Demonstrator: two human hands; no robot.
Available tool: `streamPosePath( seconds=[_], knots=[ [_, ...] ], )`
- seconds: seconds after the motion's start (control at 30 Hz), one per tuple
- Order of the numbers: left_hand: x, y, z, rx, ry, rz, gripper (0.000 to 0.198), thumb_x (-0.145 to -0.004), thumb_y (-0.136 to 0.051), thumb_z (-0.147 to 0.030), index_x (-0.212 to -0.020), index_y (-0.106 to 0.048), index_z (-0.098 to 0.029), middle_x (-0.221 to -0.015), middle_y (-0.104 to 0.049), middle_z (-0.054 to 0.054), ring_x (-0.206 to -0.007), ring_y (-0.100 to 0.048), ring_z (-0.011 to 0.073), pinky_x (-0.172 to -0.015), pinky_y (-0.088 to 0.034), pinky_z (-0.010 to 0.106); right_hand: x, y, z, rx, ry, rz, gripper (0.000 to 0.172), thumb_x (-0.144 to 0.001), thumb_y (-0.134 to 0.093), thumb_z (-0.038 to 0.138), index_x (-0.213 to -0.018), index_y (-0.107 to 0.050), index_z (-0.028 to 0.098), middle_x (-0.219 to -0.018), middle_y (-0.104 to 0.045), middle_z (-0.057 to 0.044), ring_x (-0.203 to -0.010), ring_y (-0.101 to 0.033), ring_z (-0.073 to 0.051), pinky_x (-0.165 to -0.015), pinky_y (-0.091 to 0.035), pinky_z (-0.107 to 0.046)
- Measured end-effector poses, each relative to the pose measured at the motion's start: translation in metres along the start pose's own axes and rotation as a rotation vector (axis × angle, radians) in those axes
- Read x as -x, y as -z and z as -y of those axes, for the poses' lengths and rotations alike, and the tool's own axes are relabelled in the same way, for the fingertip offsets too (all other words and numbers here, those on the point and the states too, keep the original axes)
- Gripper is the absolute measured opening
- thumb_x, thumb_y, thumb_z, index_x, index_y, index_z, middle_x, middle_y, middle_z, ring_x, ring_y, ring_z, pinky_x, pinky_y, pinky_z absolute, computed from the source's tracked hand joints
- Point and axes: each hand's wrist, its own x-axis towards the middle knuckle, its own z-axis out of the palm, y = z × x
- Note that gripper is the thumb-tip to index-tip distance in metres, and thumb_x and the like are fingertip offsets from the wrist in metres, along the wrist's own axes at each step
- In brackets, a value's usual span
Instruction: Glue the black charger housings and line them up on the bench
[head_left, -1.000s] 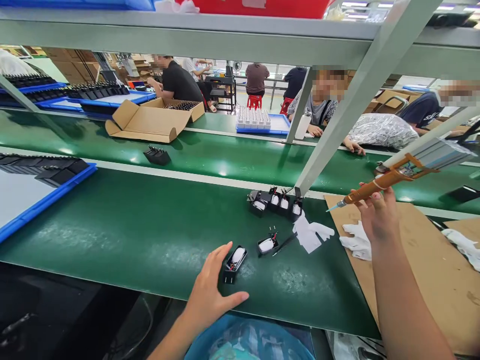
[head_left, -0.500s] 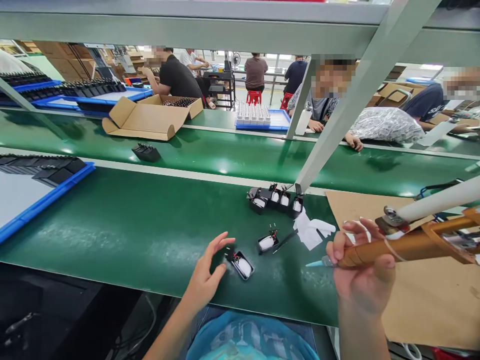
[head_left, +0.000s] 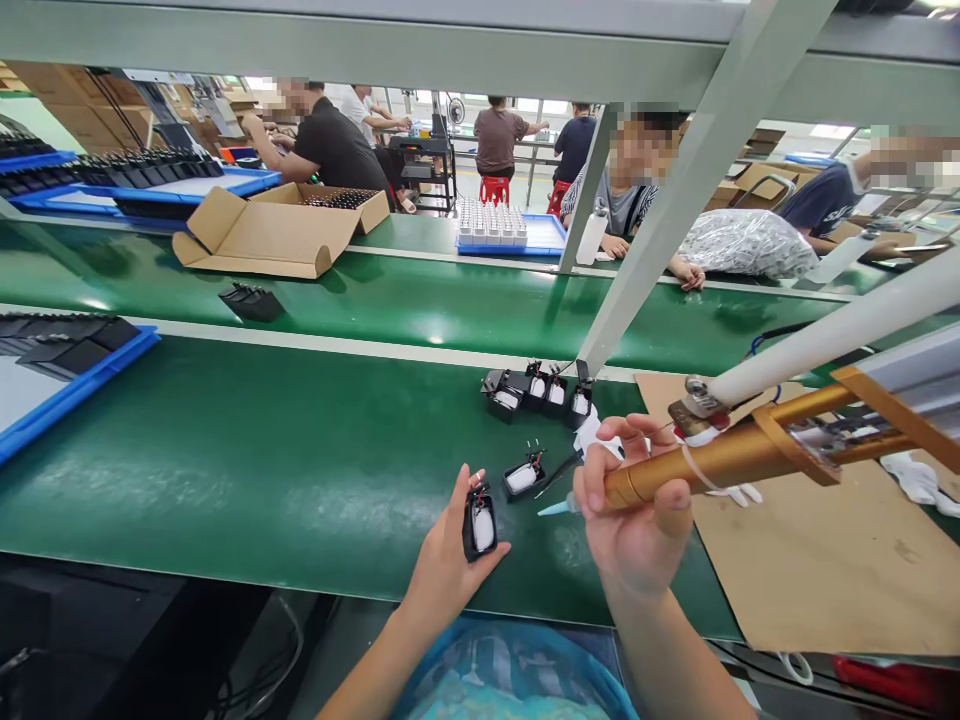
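My left hand is closed around a small black casing with a white insert and thin red wires at its top. Its open face is turned up toward me. In my right hand is an orange-brown glue dispenser, gripped along its barrel. The pale blue nozzle points left toward the casing, a gap apart from it. Beyond my left hand, a second open casing lies on the green bench top, and several more casings stand grouped at the foot of the slanted post.
A slanted metal post rises behind the casings. At right lies a cardboard sheet under the dispenser's white pole. A blue tray of black parts sits left. Across the belt, an open carton and several co-workers.
My left hand has taken hold of the near casing and turned it more upright. My right hand has brought the dispenser left, nearer to it. The camera view has shifted slightly.
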Motion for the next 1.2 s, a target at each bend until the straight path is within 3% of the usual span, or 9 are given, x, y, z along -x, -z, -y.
streamPosePath(
  seconds=[0.23,0.33,0.43,0.6,0.8,0.9,1.0,1.1,1.2],
  knots=[
    [-0.001,0.033,-0.006,0.295,0.146,0.293,0.089,-0.081,-0.060,-0.015,-0.150,-0.006,-0.032,-0.151,-0.035,0.008,-0.137,-0.034,0.0226,-0.113,-0.027,0.041,-0.004,-0.007,-0.005,-0.054,0.018,0.024,0.026,-0.081,-0.055,0.048,-0.099,-0.057,0.029,-0.095,-0.048,0.001,-0.043,-0.042,-0.004,-0.035,-0.030,-0.022],
    [-0.007,0.043,-0.007,0.277,0.180,0.367,0.093,-0.076,-0.063,-0.012,-0.150,-0.010,-0.031,-0.146,-0.042,0.009,-0.133,-0.039,0.0248,-0.111,-0.030,0.042,-0.005,-0.006,-0.005,-0.080,0.020,0.022,0.025,-0.081,-0.056,0.045,-0.100,-0.058,0.028,-0.094,-0.048,0.001,-0.043,-0.043,-0.003,-0.036,-0.030,-0.022],
    [-0.011,0.051,-0.008,0.189,0.204,0.397,0.085,-0.072,-0.067,-0.014,-0.145,-0.027,-0.030,-0.137,-0.051,0.008,-0.126,-0.046,0.0274,-0.107,-0.035,0.044,-0.005,-0.004,-0.005,-0.095,0.027,0.011,0.026,-0.081,-0.058,0.044,-0.100,-0.058,0.027,-0.094,-0.049,0.002,-0.043,-0.044,-0.003,-0.035,-0.029,-0.022],
    [-0.013,0.056,-0.013,0.162,0.104,0.376,0.061,-0.073,-0.060,-0.007,-0.129,-0.050,-0.029,-0.130,-0.055,0.004,-0.117,-0.053,0.0235,-0.104,-0.039,0.039,-0.005,-0.004,-0.004,-0.099,0.019,0.004,0.026,-0.081,-0.058,0.044,-0.100,-0.059,0.026,-0.094,-0.049,0.001,-0.042,-0.044,-0.003,-0.035,-0.029,-0.022],
    [-0.011,0.043,-0.011,0.103,0.025,0.397,0.053,-0.076,-0.062,-0.011,-0.125,-0.054,-0.028,-0.122,-0.059,0.005,-0.113,-0.055,0.0215,-0.099,-0.042,0.035,-0.004,-0.007,-0.004,-0.140,-0.001,0.017,0.029,-0.078,-0.061,0.046,-0.101,-0.059,0.028,-0.093,-0.051,0.002,-0.041,-0.043,-0.003,-0.033,-0.030,-0.020],
    [-0.008,0.035,-0.008,0.020,-0.013,0.319,0.036,-0.083,-0.062,-0.023,-0.118,-0.056,-0.025,-0.124,-0.058,0.007,-0.115,-0.054,0.0224,-0.099,-0.043,0.036,-0.002,-0.010,-0.003,-0.178,-0.011,0.027,0.033,-0.076,-0.063,0.050,-0.099,-0.059,0.027,-0.092,-0.052,0.002,-0.041,-0.044,-0.003,-0.032,-0.031,-0.020],
    [-0.005,0.030,-0.012,-0.043,-0.023,0.265,0.039,-0.089,-0.055,-0.028,-0.127,-0.045,-0.025,-0.120,-0.063,0.006,-0.104,-0.061,0.0205,-0.088,-0.048,0.034,0.001,-0.013,-0.003,-0.223,-0.031,0.026,0.036,-0.074,-0.065,0.051,-0.101,-0.058,0.028,-0.091,-0.054,0.002,-0.041,-0.045,-0.003,-0.032,-0.033,-0.019],
    [-0.007,0.026,-0.023,-0.087,-0.055,0.203,0.038,-0.087,-0.058,-0.032,-0.122,-0.046,-0.025,-0.107,-0.068,0.004,-0.088,-0.066,0.0190,-0.075,-0.051,0.030,0.004,-0.015,-0.003,-0.247,-0.028,0.031,0.037,-0.074,-0.066,0.052,-0.102,-0.058,0.029,-0.093,-0.055,0.002,-0.042,-0.046,-0.004,-0.032,-0.037,-0.019],
    [-0.011,0.024,-0.035,-0.108,-0.101,0.089,0.033,-0.082,-0.064,-0.030,-0.112,-0.053,-0.024,-0.099,-0.068,0.003,-0.084,-0.066,0.0187,-0.072,-0.050,0.029,0.004,-0.016,-0.003,-0.246,-0.020,0.068,0.035,-0.075,-0.065,0.052,-0.102,-0.058,0.029,-0.094,-0.056,0.002,-0.043,-0.048,-0.003,-0.033,-0.039,-0.018]
  ],
)
